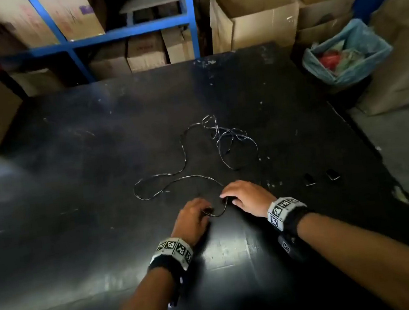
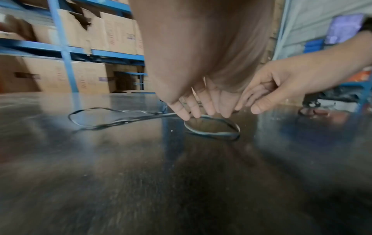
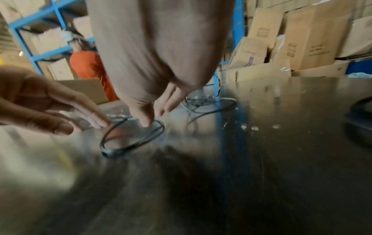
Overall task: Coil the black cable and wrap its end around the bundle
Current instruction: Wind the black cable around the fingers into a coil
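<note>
Glossy black table (image 1: 97, 167) standing among cardboard boxes (image 1: 253, 14) and blue shelving (image 1: 133, 30) at 12 o'clock. Black cable (image 1: 183, 157) lying sprawled mid-table, its small loop between the left hand (image 1: 193, 218) and right hand (image 1: 247, 197), fingers straight, touching it. Both wrist views are showing blur; cable end hard to make out.

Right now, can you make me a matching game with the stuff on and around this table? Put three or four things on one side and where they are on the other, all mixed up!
Things:
1. black cable
2. left hand
3. blue bag
4. blue shelf frame

Places:
A. beyond the table's far right corner, holding rubbish
B. sprawled loose across the middle of the table
C. behind the table's far edge, among cardboard boxes
D. fingers at the small loop nearest the person, beside the right hand

Pairs: 1-B, 2-D, 3-A, 4-C
</note>
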